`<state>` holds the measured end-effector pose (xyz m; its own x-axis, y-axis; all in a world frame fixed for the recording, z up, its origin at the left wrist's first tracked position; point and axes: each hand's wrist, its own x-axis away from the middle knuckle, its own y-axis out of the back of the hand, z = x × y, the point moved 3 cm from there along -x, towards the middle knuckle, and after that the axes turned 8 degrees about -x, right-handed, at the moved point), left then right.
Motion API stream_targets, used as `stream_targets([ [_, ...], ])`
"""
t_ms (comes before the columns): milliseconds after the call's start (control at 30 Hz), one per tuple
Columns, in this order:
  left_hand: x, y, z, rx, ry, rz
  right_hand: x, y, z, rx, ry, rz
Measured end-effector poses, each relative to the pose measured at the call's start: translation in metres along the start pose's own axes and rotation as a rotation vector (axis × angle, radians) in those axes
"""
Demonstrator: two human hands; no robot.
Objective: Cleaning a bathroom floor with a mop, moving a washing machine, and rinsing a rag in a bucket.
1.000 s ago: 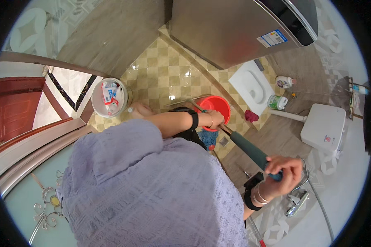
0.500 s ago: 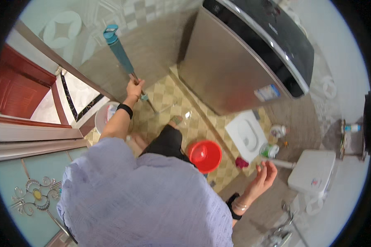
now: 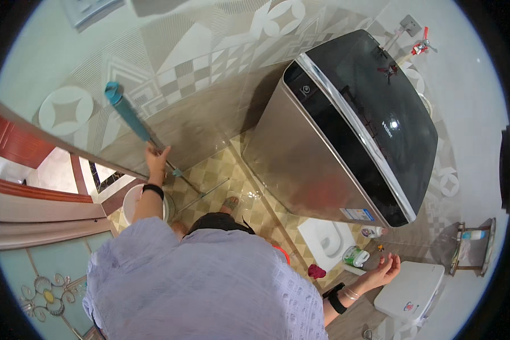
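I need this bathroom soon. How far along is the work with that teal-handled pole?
Looks done: the checkered floor beside the washing machine shines wet. In hand: the left hand grips the teal-handled pole, raised against the tiled wall; the right hand is open and empty. Probably left: the white bucket sits on the floor.

The tan-and-cream checkered tile floor point(image 3: 209, 173) carries a tall silver washing machine with a black lid point(image 3: 345, 141), a white plastic bucket point(image 3: 131, 199) by the doorway, and a white squat toilet pan point(image 3: 328, 241) with a green-and-white round container point(image 3: 355, 256) just beside it.
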<state>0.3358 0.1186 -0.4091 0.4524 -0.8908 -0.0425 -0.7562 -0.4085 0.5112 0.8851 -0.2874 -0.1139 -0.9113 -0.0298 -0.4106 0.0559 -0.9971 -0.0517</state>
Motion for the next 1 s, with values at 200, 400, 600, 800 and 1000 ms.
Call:
stream_targets([
  [200, 0.043, -0.053, 0.061, -0.415, 0.838, 0.094, -0.048, 0.012, -0.066, -0.012, 0.005, -0.21],
  [400, 0.079, -0.156, -0.206, 0.22, -0.207, 0.482, -0.089, 0.026, -0.17, -0.143, -0.327, -0.095],
  [600, 0.073, -0.201, -0.353, 0.612, -0.281, 0.221, -0.101, -0.018, -0.234, -0.171, -0.721, 0.143],
  [800, 0.072, -0.219, -0.361, 0.812, -0.219, 0.244, -0.081, 0.005, -0.244, 0.021, -0.868, 0.249],
  [1000, 0.075, -0.225, -0.363, 0.82, -0.173, 0.37, -0.068, -0.019, -0.22, 0.031, -0.8, 0.016],
])
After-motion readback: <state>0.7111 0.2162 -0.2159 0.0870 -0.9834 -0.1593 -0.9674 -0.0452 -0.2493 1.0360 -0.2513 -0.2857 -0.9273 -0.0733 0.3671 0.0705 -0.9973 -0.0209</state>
